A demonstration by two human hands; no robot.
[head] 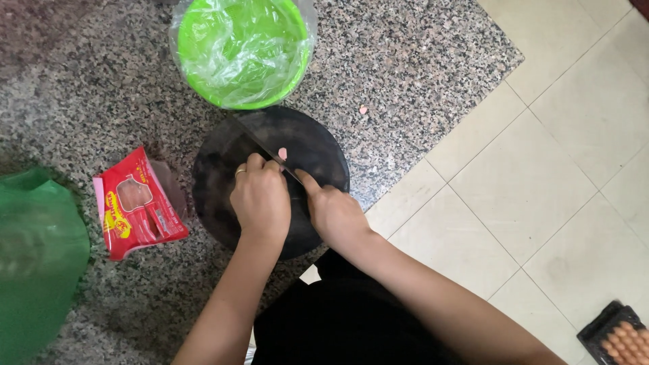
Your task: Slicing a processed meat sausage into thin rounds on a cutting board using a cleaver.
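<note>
Right now I see my left hand (260,199) curled over something small on the round black board (223,169), fingers pressed together and bent down; what they pin is hidden beneath them. My right hand (336,215) grips the handle of a knife (260,140), index finger stretched along its spine, the dark blade slanting up and left across the board. One small pink slice (282,153) lies beside the blade. That board sits on the speckled granite counter (81,81). Just beyond it stands a green bowl lined with clear plastic (242,51). Left of the board lies a red sausage packet (137,203), torn open.
</note>
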